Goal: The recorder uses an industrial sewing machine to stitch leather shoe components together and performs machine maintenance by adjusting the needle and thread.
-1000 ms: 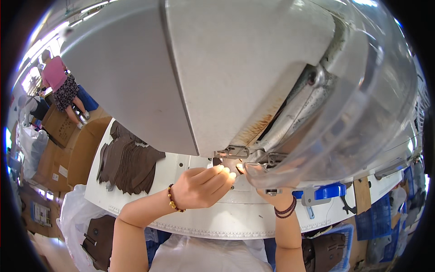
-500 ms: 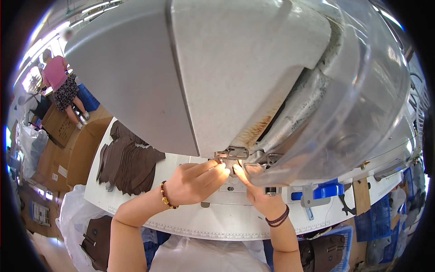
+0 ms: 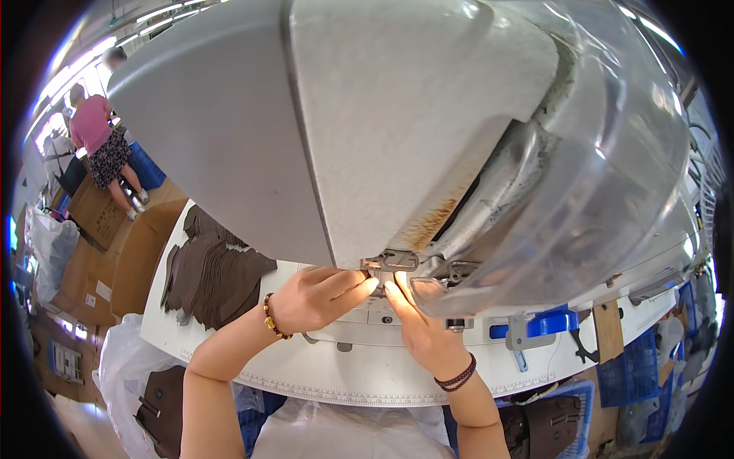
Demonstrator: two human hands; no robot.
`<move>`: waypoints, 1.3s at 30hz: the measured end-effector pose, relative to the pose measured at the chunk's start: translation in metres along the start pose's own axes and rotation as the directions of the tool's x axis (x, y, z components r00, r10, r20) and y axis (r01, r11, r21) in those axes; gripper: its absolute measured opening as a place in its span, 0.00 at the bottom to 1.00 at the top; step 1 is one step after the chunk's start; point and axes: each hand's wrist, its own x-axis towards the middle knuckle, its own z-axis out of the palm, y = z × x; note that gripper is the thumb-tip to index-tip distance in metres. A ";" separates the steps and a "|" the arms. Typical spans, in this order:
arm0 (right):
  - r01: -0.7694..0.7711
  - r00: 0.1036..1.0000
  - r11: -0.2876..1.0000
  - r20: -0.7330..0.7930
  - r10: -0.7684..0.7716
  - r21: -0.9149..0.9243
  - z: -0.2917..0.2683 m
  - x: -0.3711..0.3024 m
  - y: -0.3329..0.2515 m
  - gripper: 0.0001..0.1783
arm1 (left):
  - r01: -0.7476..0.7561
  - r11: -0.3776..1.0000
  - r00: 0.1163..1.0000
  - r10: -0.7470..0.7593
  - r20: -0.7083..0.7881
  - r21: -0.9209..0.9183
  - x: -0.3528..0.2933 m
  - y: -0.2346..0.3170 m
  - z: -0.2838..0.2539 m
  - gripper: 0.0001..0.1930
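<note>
Close under the head of a large grey sewing machine (image 3: 382,122), my two hands meet at the lit presser foot area (image 3: 391,262). My left hand (image 3: 317,298) has its fingers closed in a pinch at the left of the foot, and whatever sits in them is hidden. From the right, my right hand (image 3: 428,333) reaches in with thumb and fingers close together, the tips just beside those of the left. A small workpiece between the hands cannot be made out. Dark brown flat pieces (image 3: 218,279) lie in an overlapping pile on the white table, left of my left hand.
A clear plastic shield (image 3: 612,153) curves over the machine's right side. On the white table (image 3: 367,386), a blue tape holder (image 3: 554,321) stands right of my right hand. Brown pieces in a blue basket (image 3: 585,417) lie low right. Cardboard boxes (image 3: 95,214) and a person in pink (image 3: 93,126) are far left.
My left hand has shifted slightly left and up. The right hand has moved a little left, its fingertips closer to the left ones. The brown pile looks unchanged.
</note>
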 end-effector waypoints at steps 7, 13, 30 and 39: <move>-0.054 0.997 0.996 0.053 0.050 0.076 0.003 -0.002 0.009 0.29 | -0.044 0.997 0.999 0.045 -0.006 0.063 -0.007 -0.010 0.008 0.14; -0.093 0.992 0.990 0.092 0.084 0.104 0.012 0.000 0.026 0.31 | 0.011 0.999 0.996 -0.008 -0.090 0.031 -0.021 -0.022 0.023 0.13; 0.015 0.998 0.997 -0.067 -0.020 -0.071 0.011 0.008 0.022 0.29 | 0.024 0.999 0.998 -0.022 -0.051 0.028 -0.007 -0.020 0.015 0.09; -0.159 0.985 0.987 -0.073 0.157 -0.019 0.012 0.007 0.024 0.28 | -0.015 0.998 0.985 0.026 -0.168 0.067 0.003 -0.009 0.006 0.09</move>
